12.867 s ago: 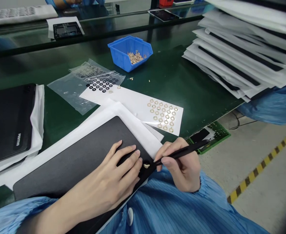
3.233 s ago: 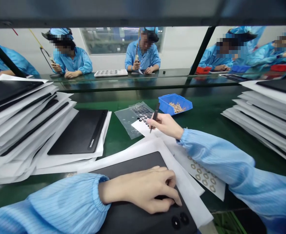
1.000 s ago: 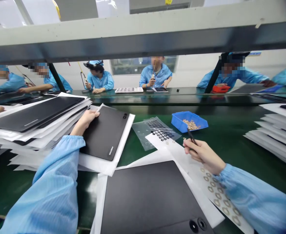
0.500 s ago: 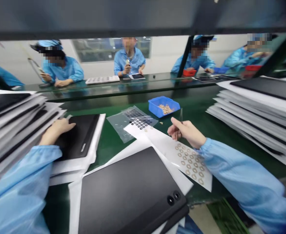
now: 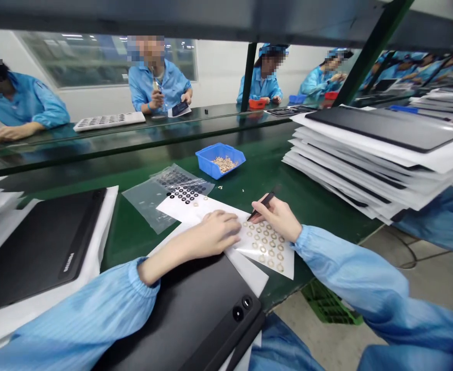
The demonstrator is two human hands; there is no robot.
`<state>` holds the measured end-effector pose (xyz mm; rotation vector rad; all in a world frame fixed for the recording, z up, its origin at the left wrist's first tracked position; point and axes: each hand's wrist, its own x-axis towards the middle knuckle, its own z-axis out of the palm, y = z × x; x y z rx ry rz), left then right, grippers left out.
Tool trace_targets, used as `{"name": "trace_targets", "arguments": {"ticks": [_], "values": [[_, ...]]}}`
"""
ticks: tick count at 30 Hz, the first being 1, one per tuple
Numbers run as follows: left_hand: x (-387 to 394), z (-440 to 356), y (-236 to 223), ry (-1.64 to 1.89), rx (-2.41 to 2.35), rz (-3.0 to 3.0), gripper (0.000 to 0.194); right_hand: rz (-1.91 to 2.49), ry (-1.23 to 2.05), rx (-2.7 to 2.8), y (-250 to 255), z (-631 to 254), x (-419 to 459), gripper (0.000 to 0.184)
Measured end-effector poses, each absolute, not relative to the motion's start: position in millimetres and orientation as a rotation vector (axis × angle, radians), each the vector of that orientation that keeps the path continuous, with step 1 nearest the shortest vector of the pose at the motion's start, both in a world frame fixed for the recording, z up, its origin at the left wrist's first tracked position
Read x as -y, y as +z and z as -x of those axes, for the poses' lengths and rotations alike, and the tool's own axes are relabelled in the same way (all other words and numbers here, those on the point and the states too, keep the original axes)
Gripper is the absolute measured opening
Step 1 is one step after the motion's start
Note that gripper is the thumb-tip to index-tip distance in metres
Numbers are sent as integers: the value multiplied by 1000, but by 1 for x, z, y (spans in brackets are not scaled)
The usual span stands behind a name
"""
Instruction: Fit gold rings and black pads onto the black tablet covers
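My right hand (image 5: 276, 219) is closed around dark tweezers (image 5: 263, 204), their tip down at the upper edge of a white sheet of ring stickers (image 5: 265, 242). On the left part of that sheet lies my left hand (image 5: 219, 233), palm down, fingers stretched toward the rings. Below it a black tablet back cover (image 5: 195, 309) with two camera lenses rests on white paper, partly hidden by my left forearm. Black ring stickers (image 5: 184, 195) sit at the sheet's far end, beside a clear plastic bag (image 5: 145, 203).
A blue bin (image 5: 207, 164) holds small tan pieces. At left lies another black cover (image 5: 41, 237) on paper; at right rises a stack of covers and paper sheets (image 5: 350, 170). Several co-workers in blue sit across the bench, near a white tray (image 5: 110, 121). A shelf hangs overhead.
My left hand has left the black cover at the left and come down on the sticker sheet. My right hand has brought the tweezers down to the sheet. The view has turned right.
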<state>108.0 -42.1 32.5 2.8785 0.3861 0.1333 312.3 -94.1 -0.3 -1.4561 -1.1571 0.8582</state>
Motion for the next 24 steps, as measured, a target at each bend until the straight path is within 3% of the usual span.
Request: {"name": "trace_targets", "arguments": {"ticks": [5,9,16,19,24], "values": [[38,-102,23,116,-403,-2846,32,1499,774,1190,-6,-314,90,32],[38,-103,24,98,-411,-2824,33,1478,780,1187,1,-313,93,37],[35,-103,22,152,-372,-2828,29,1362,1104,1173,32,-267,161,39],[54,-90,24,324,-345,-2872,29,1379,1220,1056,24,-246,191,37],[115,-48,27,456,-312,-2683,26,1338,1118,861,-2,-235,206,33]]}}
